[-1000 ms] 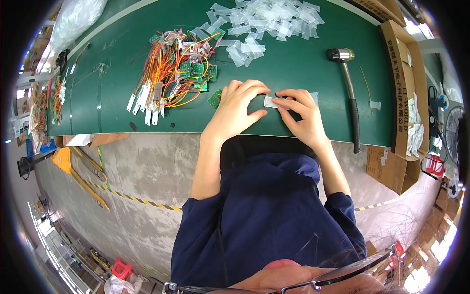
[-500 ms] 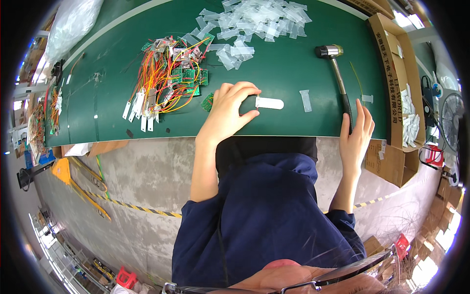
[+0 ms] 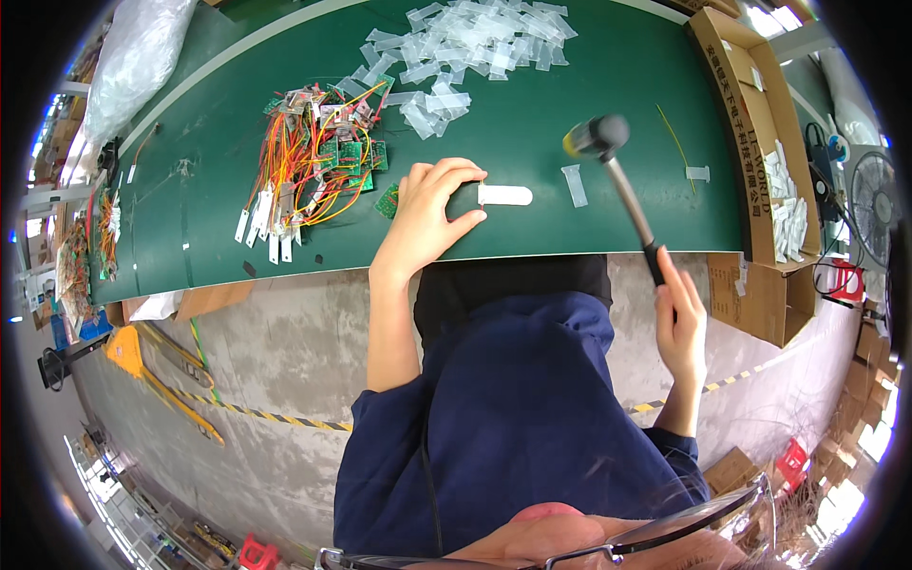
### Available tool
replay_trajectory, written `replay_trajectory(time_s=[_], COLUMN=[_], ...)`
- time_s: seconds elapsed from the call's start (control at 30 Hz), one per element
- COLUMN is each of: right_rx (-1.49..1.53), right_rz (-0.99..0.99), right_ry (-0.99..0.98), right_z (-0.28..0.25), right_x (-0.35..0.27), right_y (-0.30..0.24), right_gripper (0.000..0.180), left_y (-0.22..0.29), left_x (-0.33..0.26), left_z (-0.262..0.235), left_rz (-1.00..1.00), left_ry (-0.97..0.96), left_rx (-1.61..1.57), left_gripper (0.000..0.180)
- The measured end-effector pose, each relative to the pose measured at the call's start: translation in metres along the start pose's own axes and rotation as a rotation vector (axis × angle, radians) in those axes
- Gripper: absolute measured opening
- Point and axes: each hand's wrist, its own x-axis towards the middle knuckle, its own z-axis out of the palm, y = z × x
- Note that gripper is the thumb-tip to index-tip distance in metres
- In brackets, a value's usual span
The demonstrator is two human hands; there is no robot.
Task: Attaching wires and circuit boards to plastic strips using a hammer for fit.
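My left hand rests on the green table with thumb and forefinger closed on the left end of a small white rounded strip. What lies under the fingers is hidden. My right hand grips the black handle of a mallet, near the table's front edge. The mallet is raised off the table, its head slightly blurred, tilted up and to the left. A clear plastic piece lies between the strip and the mallet. Left of my left hand sits a green circuit board.
A heap of wired circuit boards lies to the left, with white tabs toward me. Clear plastic pieces are piled at the far side. A cardboard box lines the right edge of the table. A thin yellow-green wire lies near it.
My right hand has taken hold of the mallet's handle and lifted it, swinging its head leftward and nearer. My left hand stays at the white strip. The whole view has shifted slightly.
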Motion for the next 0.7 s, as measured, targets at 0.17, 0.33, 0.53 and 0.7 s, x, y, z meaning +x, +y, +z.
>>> replay_trajectory(time_s=[0.17,0.33,0.53,0.7], right_rx=[0.076,-0.053,0.015,0.088], right_rz=[-0.278,-0.253,-0.178,-0.297], right_ry=[0.043,-0.025,-0.069,0.009], right_z=[0.012,0.025,0.028,0.028], right_x=[-0.016,-0.019,-0.015,-0.01], right_y=[-0.011,-0.018,-0.018,-0.029], right_gripper=[0.043,0.054,0.049,0.049], left_y=[0.0,0.0,0.0,-0.001], left_x=[-0.001,0.0,-0.001,-0.002], left_z=[-0.001,-0.001,0.001,0.001], left_rz=[0.001,0.009,-0.001,0.008], left_ry=[-0.002,0.0,0.008,0.026], left_rx=[0.012,0.007,0.003,0.005], left_gripper=[0.046,0.046,0.046,0.044])
